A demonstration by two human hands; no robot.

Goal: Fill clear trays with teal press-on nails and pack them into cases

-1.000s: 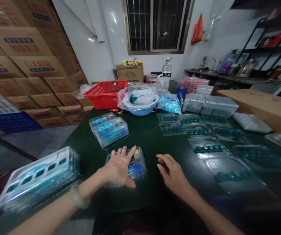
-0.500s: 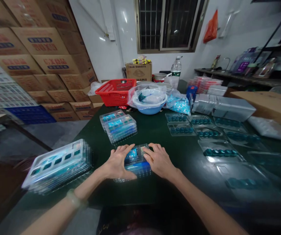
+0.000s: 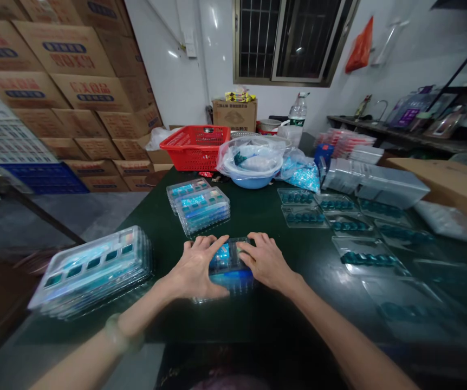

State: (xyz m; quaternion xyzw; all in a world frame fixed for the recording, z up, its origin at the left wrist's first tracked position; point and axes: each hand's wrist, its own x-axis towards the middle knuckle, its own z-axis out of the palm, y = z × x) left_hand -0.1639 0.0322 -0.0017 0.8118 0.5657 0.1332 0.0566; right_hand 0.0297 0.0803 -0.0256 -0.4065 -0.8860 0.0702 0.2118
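A clear plastic blister pack (image 3: 226, 261) with blue and teal contents lies on the dark green table (image 3: 258, 319) in front of me. My left hand (image 3: 195, 269) lies flat on its left half, fingers spread, thumb along its near edge. My right hand (image 3: 265, 261) presses on its right half, fingers spread over the top. Both palms cover most of the pack.
A stack of closed packs (image 3: 202, 208) sits just beyond, a bigger stack (image 3: 91, 269) at the near left edge. Open trays with teal pieces (image 3: 359, 255) cover the right side. A red basket (image 3: 195, 146), a blue bowl in plastic (image 3: 252, 162) and cardboard boxes (image 3: 75, 92) stand behind.
My right hand came from the bare table onto the pack's right half, joining the left hand. Both hands have settled flatter on it since half a second ago.
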